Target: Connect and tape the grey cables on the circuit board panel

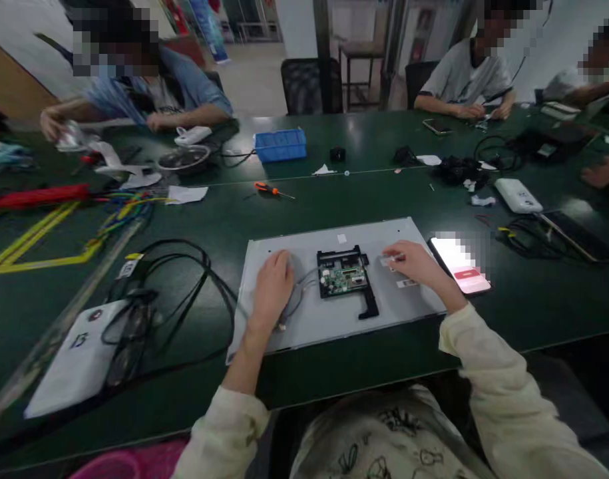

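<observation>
A flat grey panel (299,256) lies on the table in front of me. On its middle sits a black plastic bracket (369,303) holding a green circuit board (343,279). My left hand (274,283) rests on the panel's left part with fingers curled, beside a thin grey cable (297,303); whatever its fingers hold is hidden. Over the right part, my right hand (414,261) has thumb and fingers drawn together above small pale labels. A small pale piece shows at its fingertips, too blurred to name. A white label (406,283) lies below this hand.
Right of the panel lies a lit phone (461,263). Black cables (204,256) and a white power bank (77,356) lie at left. Beyond the panel are an orange-handled screwdriver (271,190) and a blue basket (280,145). Several people sit across and around the table.
</observation>
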`<state>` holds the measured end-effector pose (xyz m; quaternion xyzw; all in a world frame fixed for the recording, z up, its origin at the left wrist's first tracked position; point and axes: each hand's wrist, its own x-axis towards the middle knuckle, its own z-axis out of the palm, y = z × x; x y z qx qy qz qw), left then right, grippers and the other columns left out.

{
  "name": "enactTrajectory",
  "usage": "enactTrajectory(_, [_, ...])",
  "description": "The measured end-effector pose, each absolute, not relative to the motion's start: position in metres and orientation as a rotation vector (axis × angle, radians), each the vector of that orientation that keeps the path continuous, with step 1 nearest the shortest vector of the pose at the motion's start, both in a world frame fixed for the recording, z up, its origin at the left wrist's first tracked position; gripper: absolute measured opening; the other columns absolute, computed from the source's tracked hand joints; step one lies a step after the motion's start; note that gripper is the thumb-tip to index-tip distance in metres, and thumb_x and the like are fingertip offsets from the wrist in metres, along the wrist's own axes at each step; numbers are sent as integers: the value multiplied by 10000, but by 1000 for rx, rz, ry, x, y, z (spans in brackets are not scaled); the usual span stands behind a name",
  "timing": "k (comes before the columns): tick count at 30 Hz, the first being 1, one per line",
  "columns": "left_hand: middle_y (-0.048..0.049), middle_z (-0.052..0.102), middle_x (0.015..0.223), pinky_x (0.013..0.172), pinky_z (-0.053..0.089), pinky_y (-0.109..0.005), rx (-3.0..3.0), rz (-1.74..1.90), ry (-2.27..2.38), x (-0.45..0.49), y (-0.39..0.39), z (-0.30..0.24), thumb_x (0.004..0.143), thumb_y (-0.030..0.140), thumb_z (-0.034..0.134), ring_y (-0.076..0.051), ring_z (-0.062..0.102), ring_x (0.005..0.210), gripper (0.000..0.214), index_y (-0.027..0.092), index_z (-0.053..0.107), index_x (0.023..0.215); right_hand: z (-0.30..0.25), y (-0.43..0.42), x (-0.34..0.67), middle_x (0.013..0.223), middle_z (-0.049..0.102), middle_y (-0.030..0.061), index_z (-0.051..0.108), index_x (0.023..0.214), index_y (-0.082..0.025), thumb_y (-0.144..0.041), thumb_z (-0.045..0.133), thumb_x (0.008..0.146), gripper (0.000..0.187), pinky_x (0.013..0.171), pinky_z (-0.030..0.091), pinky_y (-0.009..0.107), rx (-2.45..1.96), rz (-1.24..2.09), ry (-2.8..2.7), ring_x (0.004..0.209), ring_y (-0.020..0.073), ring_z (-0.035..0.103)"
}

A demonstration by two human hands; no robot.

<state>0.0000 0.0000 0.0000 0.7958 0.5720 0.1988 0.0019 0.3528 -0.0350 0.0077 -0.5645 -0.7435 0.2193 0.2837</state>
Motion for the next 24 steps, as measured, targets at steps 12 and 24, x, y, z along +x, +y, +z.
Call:
enactTrajectory(12, [-125,571,1204,998,434,-415,2502,688,1827,8,-5,13,912,172,383,-266,531,1130,323,153,524,1202,4,-32,349,999,638,76,677,1001,-169,-133,553,818,224,700,539,305,-1483,479,-1837,753,150,639])
enactTrajectory(24, [-134,554,1294,1062,399,-426,2505,716,1640,12,-2,1,952,240,341,-250,510,1210,338,139,533,1212,-12,-19,347,1051,655,94,671,996,-182,-186,493,849,231,883,502,392,-1471,279,-1863,956,214,617])
